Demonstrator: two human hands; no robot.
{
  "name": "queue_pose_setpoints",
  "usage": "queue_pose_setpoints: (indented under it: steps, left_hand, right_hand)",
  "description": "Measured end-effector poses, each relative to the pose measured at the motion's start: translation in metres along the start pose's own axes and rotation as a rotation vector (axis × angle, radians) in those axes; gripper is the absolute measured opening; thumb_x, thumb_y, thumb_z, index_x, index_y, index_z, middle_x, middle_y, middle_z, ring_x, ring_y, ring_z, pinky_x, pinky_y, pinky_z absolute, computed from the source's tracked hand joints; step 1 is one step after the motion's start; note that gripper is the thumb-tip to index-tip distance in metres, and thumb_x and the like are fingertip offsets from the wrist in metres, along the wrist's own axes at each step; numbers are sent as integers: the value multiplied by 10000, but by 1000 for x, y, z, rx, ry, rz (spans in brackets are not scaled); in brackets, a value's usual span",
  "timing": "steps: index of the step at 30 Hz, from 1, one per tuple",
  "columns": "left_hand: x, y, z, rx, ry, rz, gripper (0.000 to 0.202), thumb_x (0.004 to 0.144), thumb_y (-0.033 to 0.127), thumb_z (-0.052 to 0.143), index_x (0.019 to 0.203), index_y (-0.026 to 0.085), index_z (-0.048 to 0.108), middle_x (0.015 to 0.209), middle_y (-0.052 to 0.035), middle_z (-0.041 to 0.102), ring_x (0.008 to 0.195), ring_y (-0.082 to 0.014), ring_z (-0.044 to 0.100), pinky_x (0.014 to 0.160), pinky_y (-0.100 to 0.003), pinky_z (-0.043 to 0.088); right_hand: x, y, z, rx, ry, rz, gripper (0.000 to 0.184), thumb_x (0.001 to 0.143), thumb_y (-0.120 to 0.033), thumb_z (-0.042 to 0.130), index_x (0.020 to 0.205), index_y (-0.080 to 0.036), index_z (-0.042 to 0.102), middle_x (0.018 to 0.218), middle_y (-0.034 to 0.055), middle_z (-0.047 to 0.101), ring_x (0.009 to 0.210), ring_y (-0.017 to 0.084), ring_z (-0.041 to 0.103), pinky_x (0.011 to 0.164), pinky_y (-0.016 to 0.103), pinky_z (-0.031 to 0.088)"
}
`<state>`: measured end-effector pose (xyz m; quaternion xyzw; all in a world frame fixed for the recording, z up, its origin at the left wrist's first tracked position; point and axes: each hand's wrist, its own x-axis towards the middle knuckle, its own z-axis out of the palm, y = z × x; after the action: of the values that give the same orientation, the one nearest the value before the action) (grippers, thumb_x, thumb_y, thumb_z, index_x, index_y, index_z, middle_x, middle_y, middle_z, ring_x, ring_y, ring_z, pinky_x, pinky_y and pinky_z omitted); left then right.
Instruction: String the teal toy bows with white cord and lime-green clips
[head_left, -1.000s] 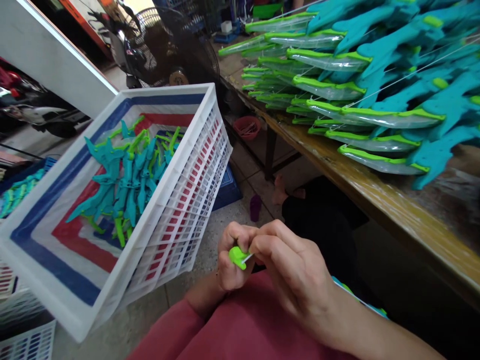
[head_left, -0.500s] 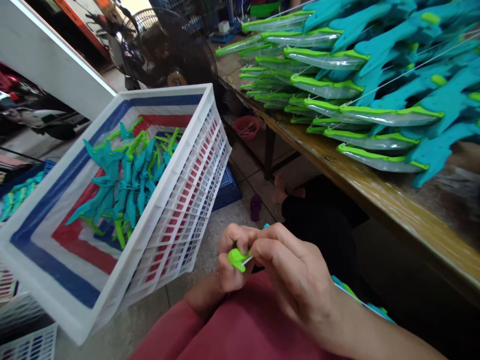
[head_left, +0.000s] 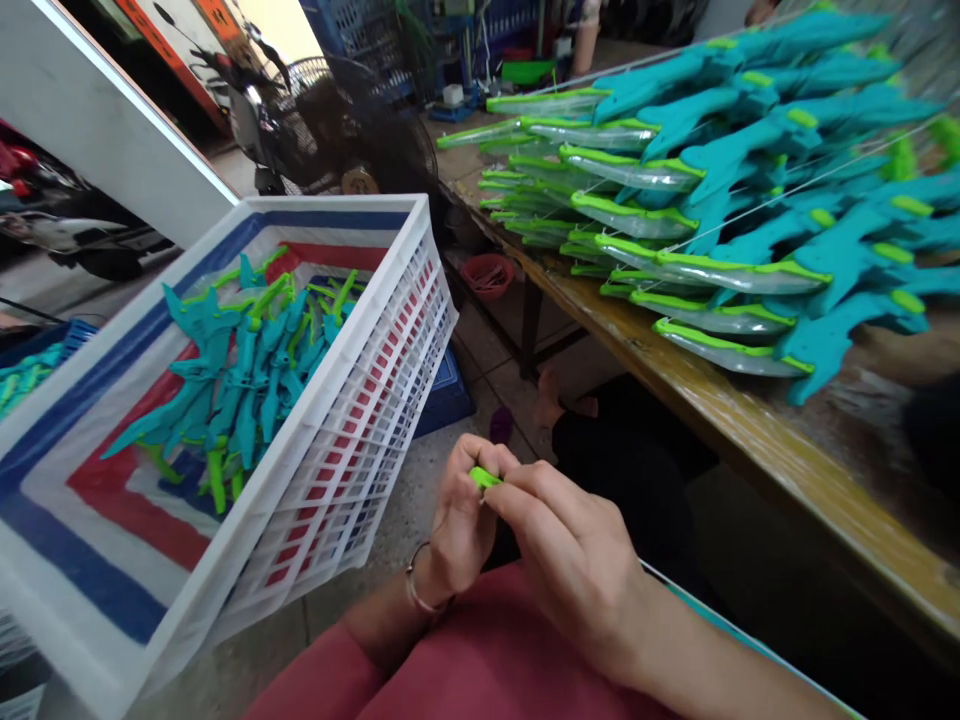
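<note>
My left hand is closed around a small lime-green plastic piece, only part of which shows between the fingers. My right hand meets it, thumb and fingertips pinching the near end of the same piece. The rest of the piece is hidden by my fingers. Both hands are together in front of my body. To their left, a white plastic crate with a striped lining holds a heap of teal and lime-green plastic parts.
A wooden bench runs along the right, piled with teal and green plastic toys with clear panels and strings. Behind the crate stands a fan. A red basin is under the bench. Another person's bare foot shows beyond my hands.
My left hand has turned, so less of the green piece shows and the white strand at it is out of sight. A wrist bangle now shows. The view has shifted slightly.
</note>
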<state>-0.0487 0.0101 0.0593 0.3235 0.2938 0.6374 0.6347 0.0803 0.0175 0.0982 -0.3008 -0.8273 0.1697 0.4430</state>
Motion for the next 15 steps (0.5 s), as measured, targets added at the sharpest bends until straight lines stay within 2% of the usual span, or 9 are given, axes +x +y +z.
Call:
queue_pose_setpoints:
  steps: [5, 8, 10, 12, 15]
  left_hand:
    - [1, 6, 2, 62, 12, -105, 315, 997, 510, 593, 954, 198, 602, 830, -4, 554, 700, -132, 487, 653, -246, 439]
    - [-3, 6, -2, 103, -4, -173, 320, 1021, 517, 546, 971, 204, 591, 818, 3, 540, 701, -130, 468, 643, -236, 437]
    - [-4, 2, -7, 191, 13, -161, 329, 1035, 521, 514, 979, 206, 589, 835, 4, 542, 725, -132, 466, 671, -236, 443]
    - [-4, -3, -13, 314, 43, -127, 328, 1046, 517, 491, 985, 208, 586, 826, 13, 524, 718, -130, 455, 658, -232, 428]
    - [2, -8, -14, 493, 78, -35, 311, 1049, 502, 492, 1015, 211, 597, 842, 10, 542, 735, -137, 489, 660, -243, 432]
  right_hand:
    - [2, 17, -3, -245, 14, -196, 223, 1027, -78, 460, 1182, -25, 612, 1040, 192, 691, 860, 233, 650, 660, 313, 578]
    - [0, 26, 1, -374, 28, -312, 220, 1011, -78, 468, 1167, -4, 604, 977, 192, 701, 833, 253, 666, 631, 330, 572]
    - [-2, 32, 9, -426, 40, -309, 188, 1005, -89, 485, 1142, -32, 601, 920, 154, 694, 790, 237, 657, 605, 322, 555]
    - [-4, 38, 17, -439, 52, -245, 130, 999, -98, 502, 1089, -81, 595, 880, 119, 670, 755, 219, 635, 585, 317, 536]
    - [1, 37, 20, -284, 140, -187, 100, 988, -77, 494, 996, -147, 564, 881, 96, 632, 825, 220, 637, 654, 328, 554]
